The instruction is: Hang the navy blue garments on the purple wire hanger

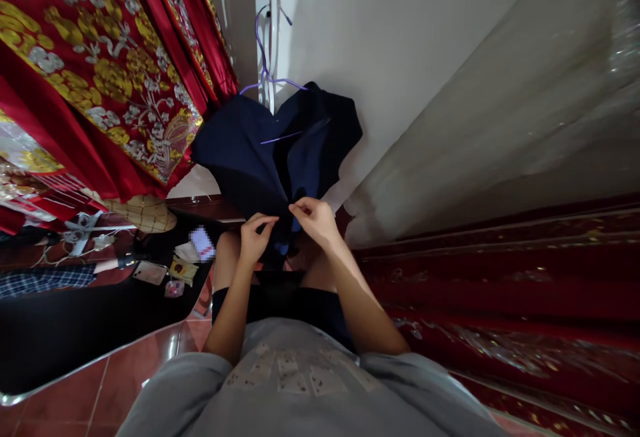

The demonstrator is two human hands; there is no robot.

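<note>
In front of me a dark navy garment [240, 150] with an open front hangs from a purple hanger [266, 79]. My right hand [316, 220] is closed in a pinch at the garment's front edge, where the cloth draws together. To its left, my left hand [256, 237] also pinches, thumb and forefinger meeting close before the lower cloth. Whatever lies between the left fingertips is too small to make out. The garment's lower end drops between my knees and is partly in shadow.
Red cloth with gold and silver embroidery [115, 70] hangs at upper left. A black bench [100, 320] on the left bears a phone [150, 272] and small packets [183, 270]. A person's plaid sleeve [47, 280] reaches in there. More red fabric [500, 290] lies along the right.
</note>
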